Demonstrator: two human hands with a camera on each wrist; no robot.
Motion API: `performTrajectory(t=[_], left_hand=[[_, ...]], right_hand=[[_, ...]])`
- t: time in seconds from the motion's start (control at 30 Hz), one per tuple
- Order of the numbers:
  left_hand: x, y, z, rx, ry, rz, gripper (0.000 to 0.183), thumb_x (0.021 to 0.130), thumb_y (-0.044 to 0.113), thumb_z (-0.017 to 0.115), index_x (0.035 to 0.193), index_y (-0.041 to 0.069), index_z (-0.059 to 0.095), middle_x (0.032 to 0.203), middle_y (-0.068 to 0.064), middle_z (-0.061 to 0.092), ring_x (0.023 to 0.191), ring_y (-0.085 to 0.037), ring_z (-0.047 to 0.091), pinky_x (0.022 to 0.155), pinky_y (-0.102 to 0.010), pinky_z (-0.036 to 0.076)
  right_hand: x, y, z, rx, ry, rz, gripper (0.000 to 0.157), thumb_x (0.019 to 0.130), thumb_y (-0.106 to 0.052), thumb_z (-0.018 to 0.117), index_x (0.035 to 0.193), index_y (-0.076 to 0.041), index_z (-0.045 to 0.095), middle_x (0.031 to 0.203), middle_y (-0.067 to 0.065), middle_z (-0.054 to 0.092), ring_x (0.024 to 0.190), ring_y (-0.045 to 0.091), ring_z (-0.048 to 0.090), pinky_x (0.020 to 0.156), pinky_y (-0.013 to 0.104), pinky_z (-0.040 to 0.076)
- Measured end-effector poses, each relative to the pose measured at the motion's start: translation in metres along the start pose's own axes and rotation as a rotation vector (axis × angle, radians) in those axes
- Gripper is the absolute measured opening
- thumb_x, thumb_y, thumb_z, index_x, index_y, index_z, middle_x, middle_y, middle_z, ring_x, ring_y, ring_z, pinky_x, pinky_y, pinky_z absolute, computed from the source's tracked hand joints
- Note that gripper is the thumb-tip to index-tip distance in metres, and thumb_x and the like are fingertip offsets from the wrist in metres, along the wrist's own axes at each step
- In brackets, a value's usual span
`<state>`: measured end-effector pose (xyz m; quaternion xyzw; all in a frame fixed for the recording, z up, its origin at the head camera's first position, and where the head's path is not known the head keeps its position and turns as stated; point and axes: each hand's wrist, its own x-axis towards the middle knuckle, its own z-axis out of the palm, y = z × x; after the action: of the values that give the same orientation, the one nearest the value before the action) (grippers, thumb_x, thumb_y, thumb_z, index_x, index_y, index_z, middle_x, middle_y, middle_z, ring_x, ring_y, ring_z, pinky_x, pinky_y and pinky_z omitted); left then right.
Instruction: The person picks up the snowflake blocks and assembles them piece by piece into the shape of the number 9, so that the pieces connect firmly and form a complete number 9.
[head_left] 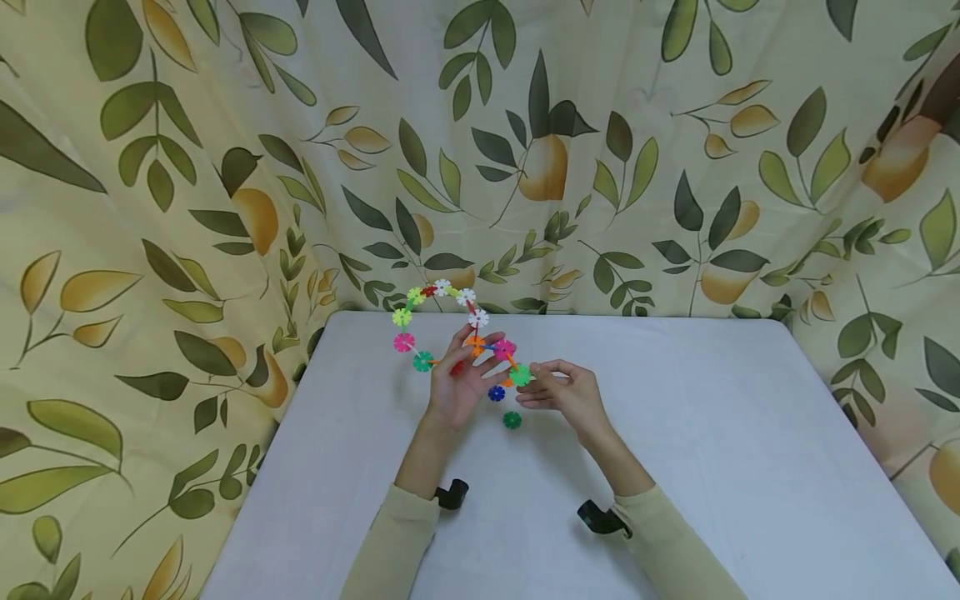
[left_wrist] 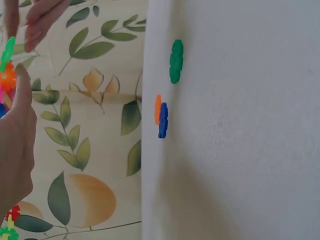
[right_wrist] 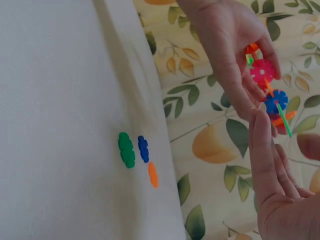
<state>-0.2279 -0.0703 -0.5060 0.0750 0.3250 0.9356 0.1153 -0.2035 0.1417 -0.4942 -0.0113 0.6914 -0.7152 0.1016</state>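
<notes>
A loop-like chain of colourful notched plastic discs (head_left: 402,317), joined edge to edge, is held up over the far part of the table. My left hand (head_left: 461,396) grips its near end, thumb and fingers around the orange, pink and blue pieces. At this end sits a light green disc (head_left: 520,376), which shows edge-on in the left wrist view. Close beside that disc is my right hand (head_left: 573,398), its fingers extended and the thumb standing apart from them in the right wrist view. Part of the chain is hidden behind the left hand.
Loose discs lie on the white table (head_left: 697,433) below the hands: a dark green one (head_left: 512,420), a blue one (head_left: 497,393) and an orange one (right_wrist: 153,175). A leaf-patterned curtain (head_left: 540,233) hangs behind the table's far edge.
</notes>
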Motion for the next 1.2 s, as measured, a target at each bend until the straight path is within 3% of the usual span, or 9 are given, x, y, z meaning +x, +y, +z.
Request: performTrajectory(t=[0.13, 0.27, 0.4, 0.57, 0.7, 0.83, 0.97, 1.2], left_hand=[[0.0, 0.004, -0.001, -0.015, 0.027, 0.002, 0.052, 0.105, 0.019, 0.042, 0.155, 0.023, 0.033, 0.146, -0.016, 0.053, 0.128, -0.038, 0.052, 0.112, -0.066, 0.039], [0.0, 0.007, -0.002, -0.03, 0.035, -0.005, 0.052, 0.105, 0.02, 0.042, 0.156, 0.024, 0.032, 0.147, -0.016, 0.052, 0.127, -0.036, 0.053, 0.111, -0.066, 0.04], [-0.001, 0.008, -0.002, -0.029, 0.031, -0.012, 0.053, 0.105, 0.022, 0.043, 0.157, 0.025, 0.032, 0.148, -0.016, 0.053, 0.126, -0.035, 0.054, 0.111, -0.063, 0.042], [-0.002, 0.007, -0.002, -0.032, 0.015, -0.018, 0.054, 0.105, 0.023, 0.045, 0.157, 0.026, 0.032, 0.148, -0.016, 0.052, 0.124, -0.036, 0.055, 0.11, -0.062, 0.042], [-0.002, 0.007, -0.001, -0.026, -0.007, -0.017, 0.053, 0.105, 0.023, 0.045, 0.157, 0.026, 0.032, 0.151, -0.019, 0.051, 0.126, -0.038, 0.055, 0.111, -0.062, 0.042], [-0.002, 0.007, -0.001, -0.025, -0.034, -0.009, 0.053, 0.106, 0.023, 0.043, 0.157, 0.025, 0.031, 0.154, -0.022, 0.048, 0.13, -0.043, 0.054, 0.112, -0.061, 0.042], [-0.002, 0.008, -0.001, -0.048, -0.044, -0.002, 0.054, 0.106, 0.023, 0.043, 0.158, 0.028, 0.029, 0.155, -0.023, 0.047, 0.134, -0.049, 0.053, 0.113, -0.061, 0.04], [-0.002, 0.009, -0.003, -0.062, -0.039, 0.018, 0.055, 0.106, 0.024, 0.042, 0.159, 0.029, 0.027, 0.154, -0.024, 0.047, 0.134, -0.05, 0.053, 0.112, -0.059, 0.042]], right_hand=[[0.003, 0.006, -0.001, -0.09, -0.006, -0.017, 0.035, 0.109, -0.024, 0.057, 0.121, 0.007, 0.064, 0.102, 0.021, 0.077, 0.089, 0.032, 0.078, 0.078, 0.039, 0.063], [0.008, 0.017, 0.002, -0.436, -0.061, -0.048, 0.027, 0.101, -0.017, 0.069, 0.12, 0.003, 0.07, 0.102, 0.014, 0.076, 0.09, 0.028, 0.076, 0.076, 0.037, 0.064], [0.012, 0.03, 0.009, -0.802, -0.169, -0.057, 0.036, 0.09, -0.021, 0.082, 0.122, -0.007, 0.074, 0.108, 0.01, 0.073, 0.094, 0.024, 0.07, 0.079, 0.04, 0.06], [0.013, 0.041, 0.017, -0.978, -0.224, -0.095, 0.035, 0.079, -0.017, 0.091, 0.111, -0.012, 0.078, 0.103, 0.01, 0.067, 0.09, 0.022, 0.063, 0.076, 0.042, 0.056], [0.012, 0.044, 0.021, -1.0, -0.197, -0.121, 0.026, 0.076, -0.011, 0.092, 0.096, -0.011, 0.076, 0.091, 0.005, 0.065, 0.081, 0.019, 0.06, 0.071, 0.037, 0.053], [0.01, 0.044, 0.02, -0.939, -0.184, -0.096, 0.025, 0.075, -0.006, 0.092, 0.088, -0.011, 0.071, 0.08, -0.001, 0.064, 0.073, 0.016, 0.058, 0.065, 0.032, 0.052], [0.006, 0.042, 0.018, -0.831, -0.147, -0.092, 0.019, 0.079, -0.007, 0.089, 0.084, -0.011, 0.071, 0.073, -0.003, 0.064, 0.066, 0.014, 0.06, 0.059, 0.03, 0.051], [-0.001, 0.032, 0.016, -0.546, -0.021, -0.199, 0.015, 0.086, -0.012, 0.085, 0.09, -0.007, 0.072, 0.076, 0.0, 0.074, 0.064, 0.014, 0.073, 0.06, 0.029, 0.059]])
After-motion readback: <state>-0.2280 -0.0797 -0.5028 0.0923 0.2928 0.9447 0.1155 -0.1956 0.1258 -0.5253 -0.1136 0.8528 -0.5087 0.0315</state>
